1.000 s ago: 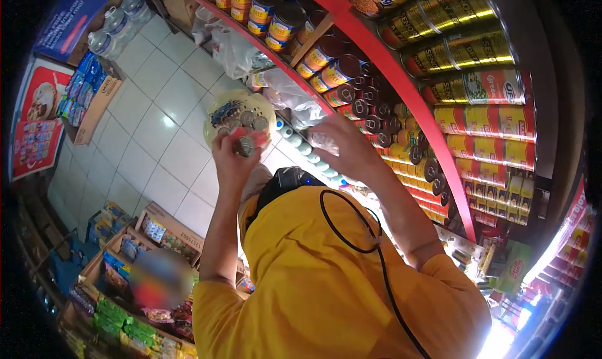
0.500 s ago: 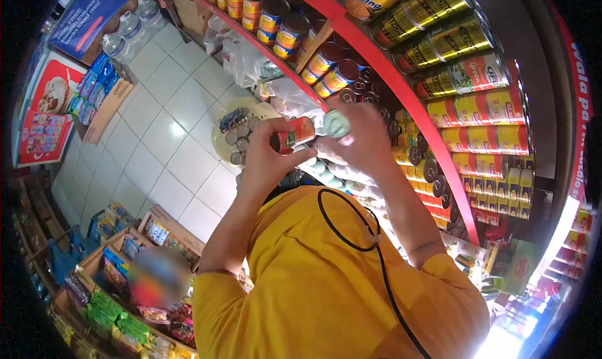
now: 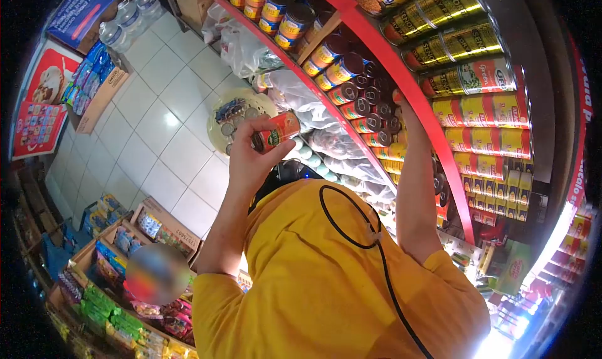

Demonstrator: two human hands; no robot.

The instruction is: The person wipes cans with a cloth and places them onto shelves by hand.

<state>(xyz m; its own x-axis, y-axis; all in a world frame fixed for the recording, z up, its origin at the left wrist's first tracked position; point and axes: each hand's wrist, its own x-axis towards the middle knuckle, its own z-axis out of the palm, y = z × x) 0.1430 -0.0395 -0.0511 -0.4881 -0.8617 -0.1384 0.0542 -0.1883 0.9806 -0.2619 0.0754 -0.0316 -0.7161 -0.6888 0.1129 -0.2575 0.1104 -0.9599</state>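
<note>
A red can [image 3: 280, 132] is gripped by the left hand [image 3: 252, 155] near the basket [image 3: 214, 126]; the right hand [image 3: 407, 110], largely hidden at the shelf [image 3: 434, 132], cannot be read.

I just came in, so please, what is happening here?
A person's left hand holds a small red-labelled can. The right hand, mostly hidden, reaches into the red-edged shelf of stacked cans; its grip cannot be seen. A pale yellow basket with more cans stands on the tiled floor.
</note>
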